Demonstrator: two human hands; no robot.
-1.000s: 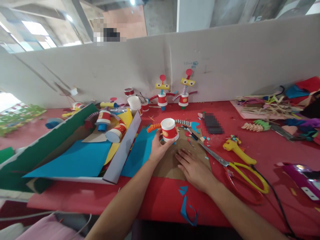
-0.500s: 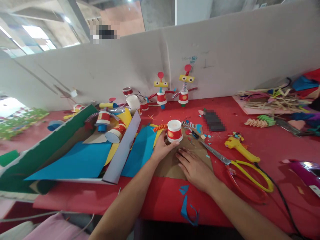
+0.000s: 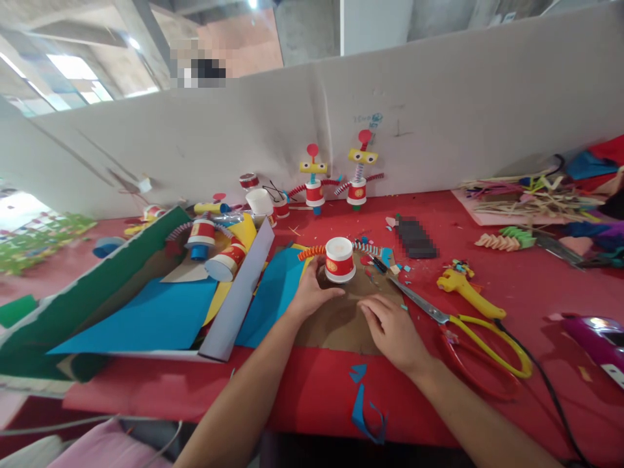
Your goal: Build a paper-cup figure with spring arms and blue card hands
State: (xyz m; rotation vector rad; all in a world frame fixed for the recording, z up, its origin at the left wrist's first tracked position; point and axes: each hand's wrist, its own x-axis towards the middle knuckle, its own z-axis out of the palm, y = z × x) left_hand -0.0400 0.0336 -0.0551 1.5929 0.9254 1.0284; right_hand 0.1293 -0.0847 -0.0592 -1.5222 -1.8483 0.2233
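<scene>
The left grip (image 3: 312,292) stands apart, thumb stretched away from the curved fingers, just beside an upturned paper cup (image 3: 340,261); whether the fingers touch its far side cannot be told. The right grip (image 3: 394,328) is loosely curled, its fingers bent in toward the thumb over brown cardboard (image 3: 336,333); whether it closes on anything cannot be told.

The cup sits at the cardboard's far part, a smooth tapered form with a white flat base uppermost, a glossy red band with a gold emblem, and a rolled white rim below. An orange pleated paper spring (image 3: 312,252) juts from its left, a pale blue-and-white one (image 3: 365,247) from its right.

A flat matte blue sheet (image 3: 268,299) lies to the left, next to a shallow box (image 3: 238,300) with a white cardboard wall. To the right rest long metal scissors (image 3: 420,299) with looped yellow and red handles, and a moulded yellow plastic glue gun (image 3: 470,296).

Curled blue offcuts (image 3: 359,409) lie on the red bench (image 3: 312,400) near its front edge. Beyond, two cup figures (image 3: 314,194) with yellow tube heads stand before a smooth grey panel (image 3: 439,123).
</scene>
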